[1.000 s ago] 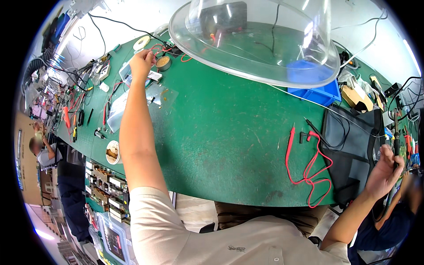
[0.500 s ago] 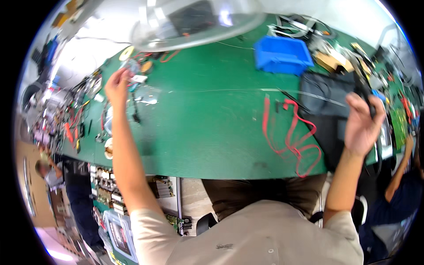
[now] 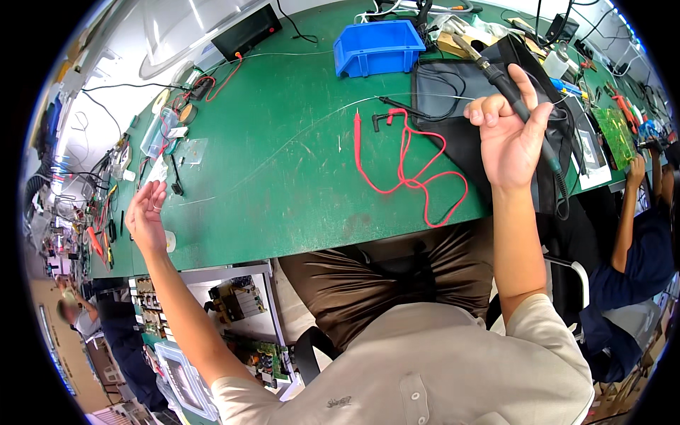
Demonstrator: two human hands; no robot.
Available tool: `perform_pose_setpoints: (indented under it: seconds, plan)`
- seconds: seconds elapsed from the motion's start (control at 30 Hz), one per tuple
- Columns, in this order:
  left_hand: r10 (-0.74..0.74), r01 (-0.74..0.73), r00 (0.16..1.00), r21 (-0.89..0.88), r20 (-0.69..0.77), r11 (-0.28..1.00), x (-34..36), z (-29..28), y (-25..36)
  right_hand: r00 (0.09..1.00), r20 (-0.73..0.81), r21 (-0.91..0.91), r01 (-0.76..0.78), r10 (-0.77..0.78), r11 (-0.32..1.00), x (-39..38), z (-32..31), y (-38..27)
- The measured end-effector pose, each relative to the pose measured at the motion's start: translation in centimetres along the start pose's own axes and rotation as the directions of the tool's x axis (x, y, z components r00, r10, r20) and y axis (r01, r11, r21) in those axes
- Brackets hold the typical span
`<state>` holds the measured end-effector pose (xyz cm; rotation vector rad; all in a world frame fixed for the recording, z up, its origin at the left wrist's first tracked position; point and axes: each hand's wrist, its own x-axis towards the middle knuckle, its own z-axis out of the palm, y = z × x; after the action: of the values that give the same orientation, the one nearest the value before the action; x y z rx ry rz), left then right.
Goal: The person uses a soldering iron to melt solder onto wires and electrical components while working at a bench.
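Observation:
In my right hand is a soldering iron, its dark handle lying across the palm under the thumb. The metal tip points up and away to the left. My left hand is raised near the table's left side, fingers drawn together around one end of a thin silvery wire. The wire bows across the table toward my right fingers; its grip in either hand is hard to make out. Red test leads with a probe lie looped below it, and a black probe lies near them.
A blue bin stands at the back on the green table. A black case lies under my right hand. Cables, tools and small parts crowd the left side. A green circuit board and another person's hand are at right.
My left hand has come down toward the table's near left edge. My right hand, still on the soldering iron, has opened out more palm up. The head view has shifted to the right.

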<state>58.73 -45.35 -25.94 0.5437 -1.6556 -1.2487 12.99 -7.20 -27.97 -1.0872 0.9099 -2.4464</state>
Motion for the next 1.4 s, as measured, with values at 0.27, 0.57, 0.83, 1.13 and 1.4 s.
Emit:
perform_pose_setpoints:
  seconds: [0.27,0.57,0.83,1.13,1.4]
  plan:
    - [-0.009,0.028,0.999,0.37,-0.054,0.929,-2.9,7.2,0.2,0.991,-0.082,0.043,-0.103,0.106,0.994,-2.5,-0.1,0.7]
    - [-0.25,0.179,0.937,0.28,0.244,0.943,-4.1,18.7,-1.0,0.994,0.09,-0.365,-0.027,0.064,0.931,-5.3,4.8,3.2]
    - [-0.245,0.252,0.964,-0.059,0.104,0.966,0.8,21.4,-2.5,0.964,0.261,-0.804,0.186,0.056,0.565,-4.8,6.6,7.0]
    - [-0.257,0.259,0.966,-0.203,0.036,0.944,2.3,20.0,-6.5,0.877,0.329,-0.943,0.288,0.35,0.166,-4.6,8.3,9.4]
    - [-0.346,0.333,0.936,-0.479,0.063,0.812,4.6,16.3,-7.8,0.87,0.257,-0.959,0.282,0.42,0.003,-4.2,7.5,10.0]
